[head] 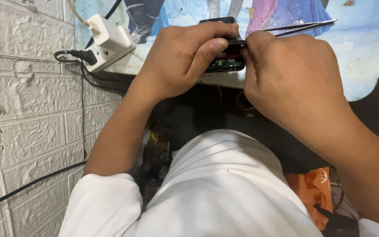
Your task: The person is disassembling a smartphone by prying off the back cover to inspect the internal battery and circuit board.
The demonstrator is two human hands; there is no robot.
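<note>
— Nearest the lens is the white shirt [216, 193], filling the bottom of the view, with both bare forearms running up from it. What sits past it?

— The left hand [183, 59] is wrapped around a small black device [227, 52], fingers over its top and the thumb pressed on its near face. The case looks open: a strip of green circuit board [224, 65] shows under the thumb.

— And the other hand?

— The right hand [286, 74] is closed up against the device's right end, fingertips pinching at its edge, so the two hands meet on it. A pair of thin metal tweezers [301, 26] sticks out to the right above the knuckles (whether the hand grips them or they lie on the table, I cannot tell).

— Where is the device?

— Held just over the near edge of a table with a colourful printed cover [360, 52].

— Anything to the side?

— A white power strip [110, 41] with a white adapter and a black plug, at the table's left corner, beside a white brick-pattern wall [31, 114]. An orange bag [314, 188] lies low on the right.
</note>
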